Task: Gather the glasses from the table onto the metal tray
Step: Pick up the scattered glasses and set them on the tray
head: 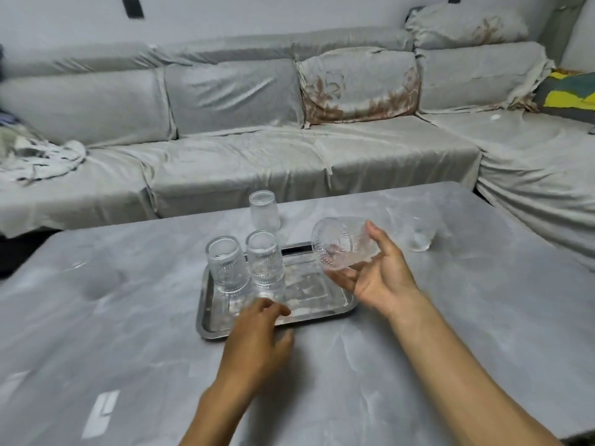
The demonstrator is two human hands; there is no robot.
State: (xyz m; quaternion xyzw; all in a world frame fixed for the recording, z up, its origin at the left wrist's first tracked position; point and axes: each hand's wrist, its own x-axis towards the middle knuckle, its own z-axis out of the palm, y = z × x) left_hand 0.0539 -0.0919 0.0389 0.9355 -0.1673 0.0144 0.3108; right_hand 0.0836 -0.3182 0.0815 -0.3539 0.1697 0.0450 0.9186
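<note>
A metal tray [335, 305] lies on the grey table. Two ribbed clear glasses stand upside down on its left part, one at the left [225, 268] and one beside it [264, 263]. My right hand [380, 278] holds a further ribbed glass [341, 247] tilted on its side above the tray's right end. My left hand [257, 342] grips the tray's front rim, fingers on top and thumb in front. Another upside-down glass [263, 214] stands on the table just behind the tray. A faint glass [420, 238] stands on the table to the right, beyond my right hand.
The grey marbled table [450, 317] fills the foreground. A faint clear glass shape [93, 278] shows on its left side. A covered grey sofa [257, 149] runs behind and to the right of the table, with crumpled cloth [38, 156] at its left.
</note>
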